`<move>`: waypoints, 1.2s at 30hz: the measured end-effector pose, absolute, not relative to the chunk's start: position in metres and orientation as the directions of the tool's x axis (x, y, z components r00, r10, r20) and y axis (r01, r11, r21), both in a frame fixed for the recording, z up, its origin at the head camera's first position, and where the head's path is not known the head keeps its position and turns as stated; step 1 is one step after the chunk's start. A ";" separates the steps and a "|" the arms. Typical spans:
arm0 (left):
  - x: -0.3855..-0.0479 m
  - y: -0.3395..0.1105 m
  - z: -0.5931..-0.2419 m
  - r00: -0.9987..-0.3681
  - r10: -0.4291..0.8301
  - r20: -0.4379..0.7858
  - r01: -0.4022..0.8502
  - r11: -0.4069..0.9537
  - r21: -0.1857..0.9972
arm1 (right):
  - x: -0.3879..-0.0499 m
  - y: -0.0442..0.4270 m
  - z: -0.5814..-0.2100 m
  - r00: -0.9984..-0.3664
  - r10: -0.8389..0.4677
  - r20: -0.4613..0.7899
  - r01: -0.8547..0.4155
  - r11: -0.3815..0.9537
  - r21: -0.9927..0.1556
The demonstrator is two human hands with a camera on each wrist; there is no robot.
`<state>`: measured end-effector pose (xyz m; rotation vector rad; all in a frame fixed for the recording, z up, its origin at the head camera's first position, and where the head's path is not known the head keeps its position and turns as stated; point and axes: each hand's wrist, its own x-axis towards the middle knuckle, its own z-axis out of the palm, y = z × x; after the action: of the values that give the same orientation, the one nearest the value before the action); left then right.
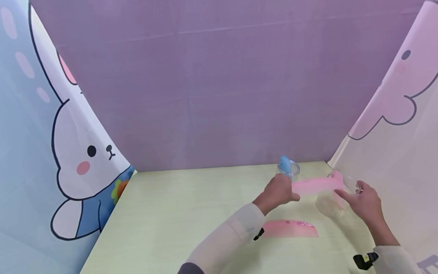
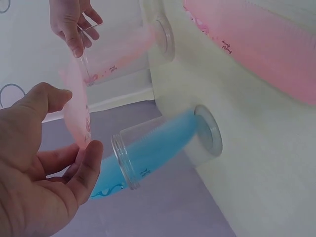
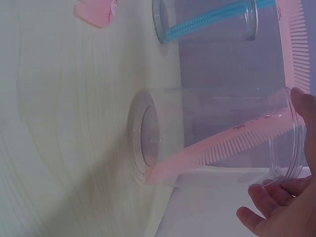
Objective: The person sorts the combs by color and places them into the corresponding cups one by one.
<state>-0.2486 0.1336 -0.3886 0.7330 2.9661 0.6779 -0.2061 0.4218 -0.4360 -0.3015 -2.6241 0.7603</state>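
My left hand [image 1: 278, 191] holds a pink comb [image 2: 77, 111] by its end, between thumb and fingers. That comb reaches across toward the mouth of a clear jar [image 3: 222, 98], whose rim my right hand [image 1: 367, 201] grips. A second pink comb [image 3: 212, 145] leans inside this jar, teeth visible in the right wrist view. Behind my left hand stands another clear jar [image 2: 210, 133], holding a blue comb [image 2: 158, 145] that sticks out past its rim. On the table in front lies one more pink comb [image 1: 291, 229].
The pale wood-grain table [image 1: 178, 220] meets a purple cloth wall [image 1: 205, 95] at the back. A rabbit-print cloth [image 1: 82, 137] hangs at the left, and a pink-and-cream printed cloth [image 1: 403, 152] borders the right side near the gripped jar.
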 end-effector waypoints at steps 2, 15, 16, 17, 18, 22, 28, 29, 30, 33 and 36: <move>-0.250 0.135 -0.388 -0.891 0.442 0.104 0.441 0.787 0.432 | -0.206 0.422 -0.436 -0.902 0.308 0.303 0.097 0.828 -0.552; -0.249 0.149 -0.375 -0.856 0.412 0.312 0.513 0.752 0.414 | -0.205 0.420 -0.431 -0.909 0.308 0.281 0.106 0.823 -0.559; -0.249 0.151 -0.374 -0.860 0.403 0.314 0.507 0.746 0.431 | -0.205 0.420 -0.431 -0.912 0.309 0.269 0.111 0.819 -0.563; -0.248 0.152 -0.373 -0.863 0.395 0.315 0.502 0.743 0.443 | -0.205 0.420 -0.431 -0.915 0.312 0.258 0.118 0.815 -0.568; -0.248 0.153 -0.372 -0.867 0.386 0.316 0.495 0.738 0.459 | -0.205 0.420 -0.431 -0.916 0.315 0.247 0.125 0.811 -0.571; -0.246 0.158 -0.366 -0.881 0.358 0.309 0.472 0.714 0.518 | -0.205 0.421 -0.432 -0.921 0.330 0.207 0.153 0.796 -0.586; -0.244 0.167 -0.356 -0.865 0.356 0.354 0.500 0.672 0.545 | -0.205 0.422 -0.431 -0.926 0.332 0.178 0.168 0.787 -0.594; -0.243 0.169 -0.355 -0.856 0.362 0.370 0.515 0.659 0.548 | -0.205 0.422 -0.431 -0.926 0.334 0.178 0.168 0.785 -0.597; -0.243 0.171 -0.354 -0.847 0.370 0.382 0.530 0.642 0.554 | -0.205 0.422 -0.431 -0.925 0.335 0.180 0.168 0.784 -0.597; -0.239 0.174 -0.351 -0.821 0.426 0.380 0.571 0.585 0.576 | -0.205 0.422 -0.432 -0.921 0.340 0.189 0.165 0.781 -0.602; -0.239 0.174 -0.348 -0.781 0.512 0.356 0.619 0.569 0.541 | -0.206 0.421 -0.432 -0.920 0.338 0.198 0.159 0.783 -0.601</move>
<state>-0.2388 0.1739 -0.3477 1.0624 2.9215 1.1112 -0.2056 0.4207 -0.4316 -0.3832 -2.6800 0.8651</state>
